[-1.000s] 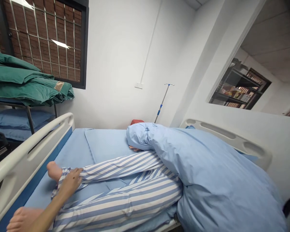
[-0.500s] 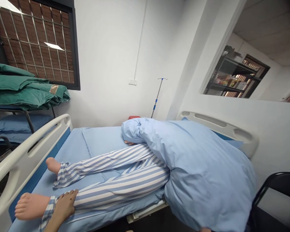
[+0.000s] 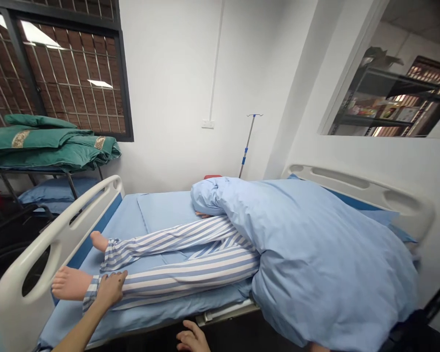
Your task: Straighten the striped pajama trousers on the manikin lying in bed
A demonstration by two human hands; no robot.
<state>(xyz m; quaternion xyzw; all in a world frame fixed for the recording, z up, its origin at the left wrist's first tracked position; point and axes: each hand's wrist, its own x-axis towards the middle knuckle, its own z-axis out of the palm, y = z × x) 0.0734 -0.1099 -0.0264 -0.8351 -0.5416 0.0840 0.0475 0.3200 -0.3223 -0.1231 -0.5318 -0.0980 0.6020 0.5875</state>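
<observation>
A manikin's legs in blue-and-white striped trousers (image 3: 190,274) lie stretched out on the bed, bare foot (image 3: 71,283) toward the footboard. Near the ankle, my left hand (image 3: 110,288) is closed over the nearer lower leg, its fingers across the top of the cloth. My right hand (image 3: 192,337) is in the air below the bed's near edge, fingers apart and loosely bent, holding nothing. A light blue quilt (image 3: 308,244) covers the manikin's upper body, hiding it, and hangs over the near side. Fingers (image 3: 203,214) show from under its far left corner.
A white footboard (image 3: 25,293) closes the left end, a headboard (image 3: 366,188) the right. Behind the bed stand a drip pole (image 3: 247,146) and a red object (image 3: 212,176). Folded green bedding (image 3: 51,146) is stacked at left. Something skin-coloured shows below the quilt's lower edge.
My right hand has come into view at the bottom. My left hand stays on the lower leg. The view has shifted, showing more of the footboard and the window.
</observation>
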